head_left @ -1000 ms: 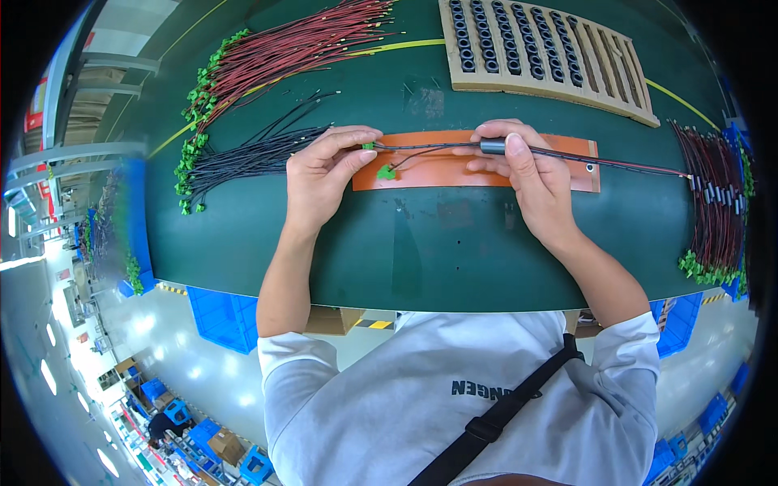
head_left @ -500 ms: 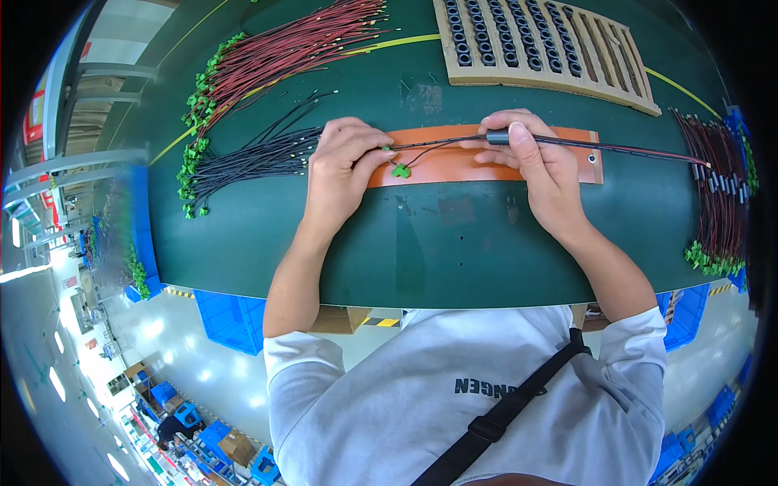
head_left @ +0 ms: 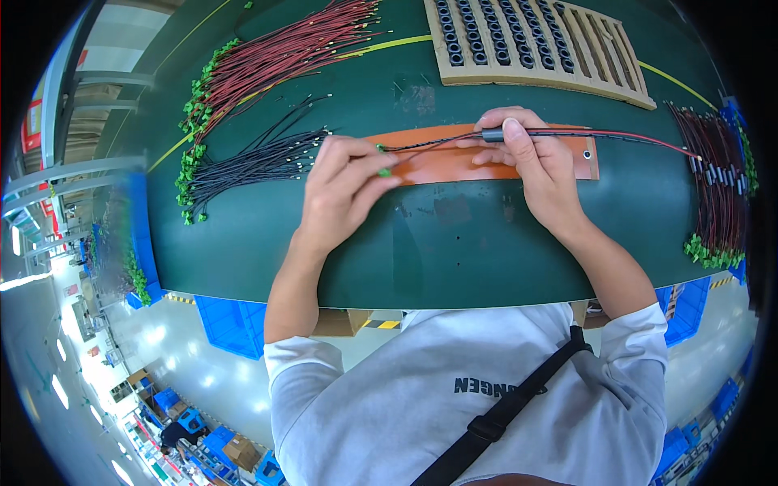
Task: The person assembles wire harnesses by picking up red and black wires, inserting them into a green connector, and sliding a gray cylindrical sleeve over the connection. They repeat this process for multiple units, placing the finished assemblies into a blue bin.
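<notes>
Over an orange strip (head_left: 454, 167) on the green table, my right hand (head_left: 541, 166) grips a dark grey cylindrical core (head_left: 493, 135) between thumb and fingers. A red and a black wire (head_left: 624, 135) run through the core and stretch out to the right. Left of the core, the thin wires lead to my left hand (head_left: 334, 190). Its fingers pinch a small green connector (head_left: 384, 172) at a wire end. Another bit of green (head_left: 380, 148) shows by the index finger, mostly hidden.
Black wires (head_left: 251, 166) with green connectors lie left, and red wires (head_left: 284, 57) behind them. A wooden tray (head_left: 543, 77) with rows of black ring-ended cores stands at the back. Finished-looking wire bundles with grey cores (head_left: 717, 174) lie at the right edge. Blue bins (head_left: 231, 324) sit below the table edge.
My left fingers have come down onto the lower green connector, which hung loose beside them before. My right hand keeps its grip on the core, and the wires beyond it have shifted slightly.
</notes>
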{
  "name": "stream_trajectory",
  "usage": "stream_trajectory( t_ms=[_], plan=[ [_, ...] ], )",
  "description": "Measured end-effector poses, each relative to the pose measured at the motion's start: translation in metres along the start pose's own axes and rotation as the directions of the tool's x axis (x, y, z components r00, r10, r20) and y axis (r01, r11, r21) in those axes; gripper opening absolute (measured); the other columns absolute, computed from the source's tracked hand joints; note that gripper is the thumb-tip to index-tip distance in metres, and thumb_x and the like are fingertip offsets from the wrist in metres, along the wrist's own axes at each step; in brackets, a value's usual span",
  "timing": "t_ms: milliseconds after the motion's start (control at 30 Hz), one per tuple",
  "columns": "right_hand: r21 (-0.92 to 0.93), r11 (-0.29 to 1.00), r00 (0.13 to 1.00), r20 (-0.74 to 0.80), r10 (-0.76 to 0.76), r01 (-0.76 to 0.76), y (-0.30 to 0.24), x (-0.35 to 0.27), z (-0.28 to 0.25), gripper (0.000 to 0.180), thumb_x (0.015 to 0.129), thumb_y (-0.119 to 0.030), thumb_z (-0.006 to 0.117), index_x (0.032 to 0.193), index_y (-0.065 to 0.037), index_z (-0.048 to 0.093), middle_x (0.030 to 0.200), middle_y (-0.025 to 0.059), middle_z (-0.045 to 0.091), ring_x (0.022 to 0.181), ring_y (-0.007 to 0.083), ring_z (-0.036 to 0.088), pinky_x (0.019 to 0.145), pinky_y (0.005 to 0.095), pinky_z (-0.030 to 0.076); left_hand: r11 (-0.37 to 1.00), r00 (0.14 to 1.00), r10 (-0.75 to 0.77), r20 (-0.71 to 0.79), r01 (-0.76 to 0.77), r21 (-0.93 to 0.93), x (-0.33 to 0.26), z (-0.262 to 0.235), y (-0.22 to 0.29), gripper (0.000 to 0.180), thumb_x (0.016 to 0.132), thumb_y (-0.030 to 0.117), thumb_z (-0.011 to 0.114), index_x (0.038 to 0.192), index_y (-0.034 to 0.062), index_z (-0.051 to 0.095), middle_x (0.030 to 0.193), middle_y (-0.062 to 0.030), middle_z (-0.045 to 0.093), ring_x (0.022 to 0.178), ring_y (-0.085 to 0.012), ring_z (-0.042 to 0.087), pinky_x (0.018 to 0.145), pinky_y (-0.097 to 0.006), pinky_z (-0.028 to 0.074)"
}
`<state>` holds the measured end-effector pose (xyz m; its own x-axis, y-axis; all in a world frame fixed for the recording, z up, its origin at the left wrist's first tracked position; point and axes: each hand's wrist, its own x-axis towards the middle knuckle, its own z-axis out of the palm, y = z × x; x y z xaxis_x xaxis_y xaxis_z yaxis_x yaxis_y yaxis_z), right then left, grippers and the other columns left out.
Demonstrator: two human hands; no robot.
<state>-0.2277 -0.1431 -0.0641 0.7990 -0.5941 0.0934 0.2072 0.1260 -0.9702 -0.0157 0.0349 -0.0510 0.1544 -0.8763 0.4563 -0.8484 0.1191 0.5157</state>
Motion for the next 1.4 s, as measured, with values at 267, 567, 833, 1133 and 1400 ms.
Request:
stream_trajectory(
  t_ms=[267,567,833,1133,1400],
  plan=[
    [0.062,0.998,0.999,0.036,0.018,-0.021,0.003,-0.001,0.002,0.027,0.111,-0.022,0.043,0.118,0.001,0.055,0.115,0.0164,0.068,0.101,0.0210,0.072,0.082,0.0276,0.058,0.881,0.952,-0.297,0.072,0.303,-0.363,-0.003,-0.005,-0.008,0.019,0.085,-0.009,0.071,0.104,-0.0052,0.072,0.105,-0.0146,0.070,0.085,-0.0170,0.070,0.076,-0.027,0.060],
    [0.067,0.998,0.999,0.037,0.021,-0.023,0.005,-0.001,0.001,0.026,0.111,-0.021,0.044,0.116,0.002,0.056,0.114,0.0163,0.067,0.099,0.0209,0.072,0.082,0.0285,0.059,0.942,0.955,-0.287,0.078,0.296,-0.159,-0.002,-0.009,-0.011,0.016,0.083,-0.004,0.074,0.099,-0.0025,0.073,0.100,-0.0105,0.072,0.092,-0.0201,0.069,0.082,-0.032,0.056],
    [0.019,0.999,0.998,0.059,-0.035,0.034,0.007,0.000,0.001,0.026,0.111,-0.020,0.044,0.114,0.001,0.059,0.114,0.0124,0.068,0.086,0.0127,0.065,0.077,0.0259,0.054,0.990,0.983,-0.144,0.118,0.142,0.025,0.002,-0.009,-0.009,0.017,0.081,-0.002,0.076,0.098,-0.0007,0.073,0.113,-0.0135,0.071,0.099,-0.0235,0.068,0.086,-0.035,0.054],
    [-0.010,1.000,0.997,0.077,-0.011,0.012,0.000,0.000,0.007,0.021,0.108,-0.014,0.051,0.123,-0.002,0.057,0.123,0.0090,0.066,0.085,0.0085,0.057,0.077,0.0246,0.051,0.959,0.958,-0.259,0.122,0.270,-0.084,0.000,-0.003,-0.012,0.033,0.079,-0.001,0.078,0.112,0.0017,0.072,0.114,-0.0121,0.071,0.103,-0.0249,0.066,0.088,-0.035,0.054],
    [0.052,0.998,0.995,0.098,0.015,-0.020,0.023,0.005,0.014,0.026,0.107,-0.013,0.052,0.130,-0.001,0.053,0.112,0.0095,0.068,0.082,0.0092,0.060,0.076,0.0248,0.053,0.956,0.957,-0.246,0.155,0.266,-0.125,0.001,0.000,-0.019,0.032,0.079,-0.001,0.079,0.110,0.0008,0.071,0.110,-0.0103,0.069,0.101,-0.0243,0.065,0.090,-0.033,0.053]
  ],
)
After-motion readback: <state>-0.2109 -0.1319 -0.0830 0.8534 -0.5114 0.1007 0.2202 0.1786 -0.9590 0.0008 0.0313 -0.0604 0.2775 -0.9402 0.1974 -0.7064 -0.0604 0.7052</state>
